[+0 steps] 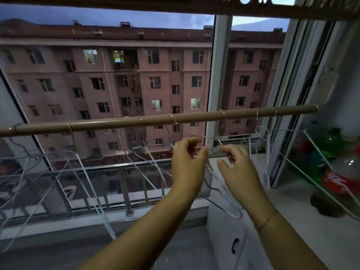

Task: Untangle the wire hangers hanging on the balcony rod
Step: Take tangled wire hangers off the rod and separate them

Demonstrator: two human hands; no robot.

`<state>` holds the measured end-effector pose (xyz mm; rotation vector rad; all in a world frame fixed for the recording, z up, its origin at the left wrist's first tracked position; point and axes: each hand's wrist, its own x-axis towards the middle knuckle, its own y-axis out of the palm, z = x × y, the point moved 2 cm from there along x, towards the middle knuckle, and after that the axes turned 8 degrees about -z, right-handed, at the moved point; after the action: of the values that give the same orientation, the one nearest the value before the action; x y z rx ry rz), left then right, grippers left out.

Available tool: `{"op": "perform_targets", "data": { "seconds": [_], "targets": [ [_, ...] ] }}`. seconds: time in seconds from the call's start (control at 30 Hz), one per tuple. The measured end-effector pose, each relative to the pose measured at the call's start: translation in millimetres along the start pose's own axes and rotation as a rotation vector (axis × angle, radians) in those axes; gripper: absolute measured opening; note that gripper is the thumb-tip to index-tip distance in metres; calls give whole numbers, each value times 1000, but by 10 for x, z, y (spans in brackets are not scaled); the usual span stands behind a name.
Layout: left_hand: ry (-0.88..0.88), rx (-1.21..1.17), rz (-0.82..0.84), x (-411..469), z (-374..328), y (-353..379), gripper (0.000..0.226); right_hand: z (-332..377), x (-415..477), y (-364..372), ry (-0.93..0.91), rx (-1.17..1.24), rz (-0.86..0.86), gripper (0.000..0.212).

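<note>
A beige rod runs across the view in front of the window. Several thin white wire hangers hang from it by their hooks. One cluster dangles at the left, another near the middle, and more at the right. Below the rod's middle, my left hand and my right hand are raised close together. Both pinch the upper wires of one hanger, whose body hangs down between my forearms. Its hook sits just above my fingers, under the rod.
A white window frame post stands behind the rod. A metal railing runs low outside. On the sill at the right stand plastic bottles. A white cabinet with a dark handle is below my right arm.
</note>
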<state>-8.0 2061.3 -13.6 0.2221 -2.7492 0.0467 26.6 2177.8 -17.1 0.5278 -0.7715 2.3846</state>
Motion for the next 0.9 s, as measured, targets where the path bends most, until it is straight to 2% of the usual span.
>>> {"op": "perform_targets", "data": {
  "seconds": [0.13,0.23,0.33,0.43,0.57,0.73,0.9],
  "targets": [
    [-53,105,-163,54,140,-109,29,41,-103,145,-84,4,53,28],
    [-142,133,-228,110,223,-192,37,32,-183,323,-13,20,244,28],
    [-320,48,-208,170,281,-234,29,-3,-229,482,68,-12,413,16],
    [-455,-63,-158,201,339,-250,21,18,-234,583,111,29,474,12],
    [-420,-36,-195,331,336,-286,17,116,-178,701,128,88,491,21],
    [-415,-59,-200,558,270,-246,22,196,11,863,166,112,459,23],
    [-369,15,-168,567,369,-204,29,60,-46,901,222,200,460,25]
  ]
}}
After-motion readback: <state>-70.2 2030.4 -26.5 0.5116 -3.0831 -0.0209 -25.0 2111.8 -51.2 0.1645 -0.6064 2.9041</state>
